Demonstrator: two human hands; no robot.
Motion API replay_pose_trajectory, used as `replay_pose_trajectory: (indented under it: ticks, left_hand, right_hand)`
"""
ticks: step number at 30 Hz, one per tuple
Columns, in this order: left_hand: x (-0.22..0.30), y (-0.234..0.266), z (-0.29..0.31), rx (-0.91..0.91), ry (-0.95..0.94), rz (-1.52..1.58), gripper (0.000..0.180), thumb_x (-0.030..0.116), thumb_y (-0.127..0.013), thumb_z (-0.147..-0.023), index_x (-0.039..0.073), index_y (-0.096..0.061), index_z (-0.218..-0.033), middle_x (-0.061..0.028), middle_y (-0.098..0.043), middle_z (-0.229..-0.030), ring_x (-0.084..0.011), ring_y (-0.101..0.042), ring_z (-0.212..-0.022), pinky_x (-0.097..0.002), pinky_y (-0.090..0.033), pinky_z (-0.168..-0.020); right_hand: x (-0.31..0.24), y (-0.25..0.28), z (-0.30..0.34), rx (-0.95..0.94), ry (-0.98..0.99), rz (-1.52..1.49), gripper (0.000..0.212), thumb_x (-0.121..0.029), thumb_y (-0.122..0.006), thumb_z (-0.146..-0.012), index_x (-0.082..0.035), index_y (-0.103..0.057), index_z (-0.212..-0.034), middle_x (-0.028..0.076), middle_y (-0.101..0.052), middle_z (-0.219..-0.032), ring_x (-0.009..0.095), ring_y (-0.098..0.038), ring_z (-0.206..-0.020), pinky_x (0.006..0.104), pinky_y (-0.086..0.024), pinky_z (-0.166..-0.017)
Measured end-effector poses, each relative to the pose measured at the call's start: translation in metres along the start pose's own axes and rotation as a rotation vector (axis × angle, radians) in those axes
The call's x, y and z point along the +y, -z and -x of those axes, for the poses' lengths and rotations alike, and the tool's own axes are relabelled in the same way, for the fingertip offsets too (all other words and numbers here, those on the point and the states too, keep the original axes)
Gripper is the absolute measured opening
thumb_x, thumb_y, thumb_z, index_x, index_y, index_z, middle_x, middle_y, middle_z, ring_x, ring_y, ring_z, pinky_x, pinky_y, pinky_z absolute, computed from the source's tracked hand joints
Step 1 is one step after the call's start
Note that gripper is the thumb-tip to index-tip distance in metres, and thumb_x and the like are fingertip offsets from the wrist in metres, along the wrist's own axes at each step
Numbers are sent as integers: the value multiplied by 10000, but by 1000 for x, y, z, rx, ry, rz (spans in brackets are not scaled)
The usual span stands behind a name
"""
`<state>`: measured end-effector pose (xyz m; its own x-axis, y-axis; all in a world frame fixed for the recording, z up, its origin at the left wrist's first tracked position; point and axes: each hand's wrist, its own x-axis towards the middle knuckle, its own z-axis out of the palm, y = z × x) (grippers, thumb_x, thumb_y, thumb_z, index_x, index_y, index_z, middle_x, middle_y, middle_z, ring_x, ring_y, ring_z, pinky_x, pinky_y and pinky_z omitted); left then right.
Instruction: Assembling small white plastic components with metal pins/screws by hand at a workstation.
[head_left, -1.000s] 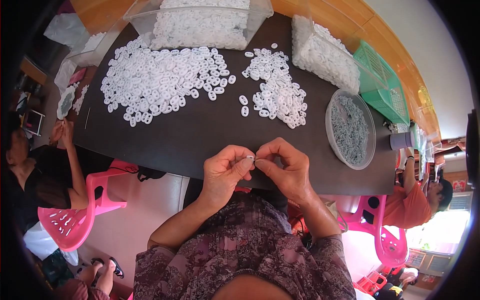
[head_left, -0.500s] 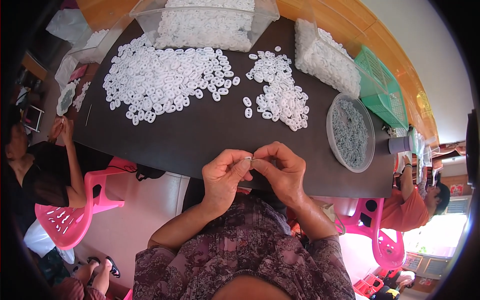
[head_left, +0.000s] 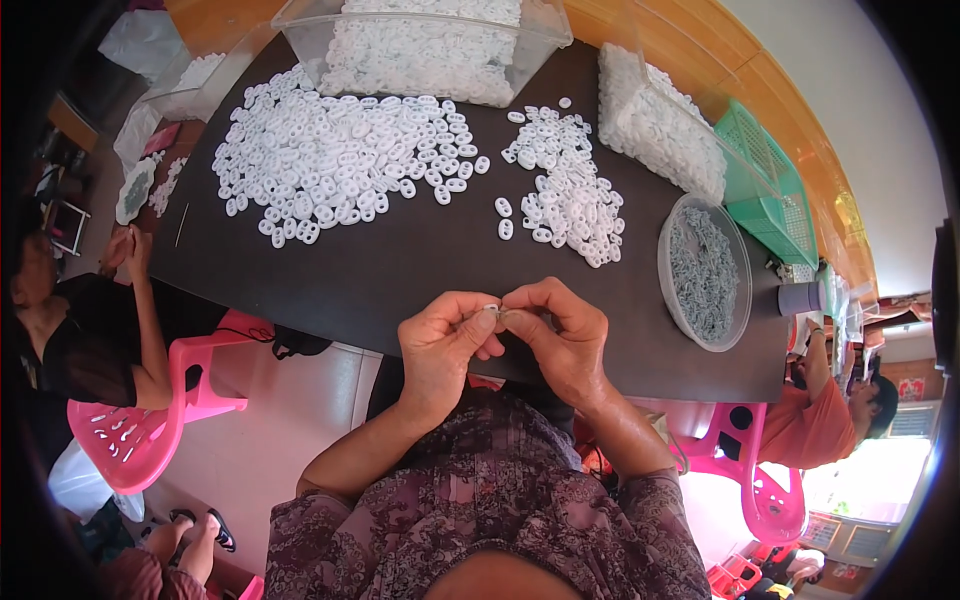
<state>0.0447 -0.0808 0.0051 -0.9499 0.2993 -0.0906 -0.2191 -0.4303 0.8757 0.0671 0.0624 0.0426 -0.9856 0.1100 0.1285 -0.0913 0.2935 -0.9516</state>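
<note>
Close together over the near edge of the dark table [head_left: 330, 300], both my hands meet fingertip to fingertip. My left hand [head_left: 438, 345] pinches a small white plastic piece [head_left: 491, 308] between thumb and forefinger. Against that piece my right hand [head_left: 562, 338] is pinched shut; what it grips is too small to make out. Beyond them lie a wide heap of white oval two-holed plastic pieces [head_left: 340, 165] and a narrower heap of smaller white pieces [head_left: 575, 200]. To the right, small grey metal pieces like screws [head_left: 703, 265] fill a round clear tub [head_left: 745, 325].
A clear bin [head_left: 545, 55] of white pieces stands at the back, another bin [head_left: 655, 125] to its right. Beside it are a green basket [head_left: 765, 190] and a grey-purple cup [head_left: 800, 297]. One person [head_left: 90, 345] sits at left, another [head_left: 815, 415] at right, near pink chairs [head_left: 165, 420].
My hands stay joined at the same spot, with a slight shift of the fingertips around the white piece. The view has moved a little, so the table things appear slightly farther right.
</note>
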Motion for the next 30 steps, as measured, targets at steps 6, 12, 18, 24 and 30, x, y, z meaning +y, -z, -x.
replay_pose_trajectory:
  ticks: [6,12,18,24,30]
  left_hand:
    - [3,1,-5,-5,23,55,168,87,-586,-916,-44,-616,-1017,-70,-653,-841,-102,-602,-629,-207,-456,-556]
    - [2,1,-5,7,16,43,165,85,-582,-919,-45,-615,-1015,-68,-651,-838,-99,-601,-628,-203,-453,-554]
    - [-1,1,-4,5,-14,56,165,92,-588,-917,-36,-616,-1017,-65,-651,-829,-95,-600,-627,-203,-453,-555]
    - [7,2,-6,37,11,64,168,93,-590,-917,-35,-615,-1023,-88,-658,-822,-101,-600,-622,-208,-461,-563]
    - [6,4,-5,43,-18,80,180,94,-591,-916,-41,-608,-1033,-106,-659,-830,-108,-602,-621,-214,-469,-574]
  right_hand:
    - [6,1,-3,-39,-56,-188,127,42,-626,-838,22,-619,-964,60,-629,-870,119,-629,-834,244,-505,-746]
    - [6,0,-6,-59,-2,-28,65,41,-606,-848,29,-616,-912,52,-638,-864,92,-604,-797,223,-477,-723]
    - [7,-6,-9,23,137,109,48,16,-641,-793,-5,-615,-828,86,-591,-786,181,-581,-701,288,-462,-621]
    - [5,3,-21,75,219,198,131,12,-648,-778,-11,-646,-907,97,-605,-789,224,-586,-712,314,-460,-612]
    - [29,6,-65,196,538,778,116,-70,-704,-709,-37,-601,-749,105,-525,-694,286,-508,-653,402,-407,-565]
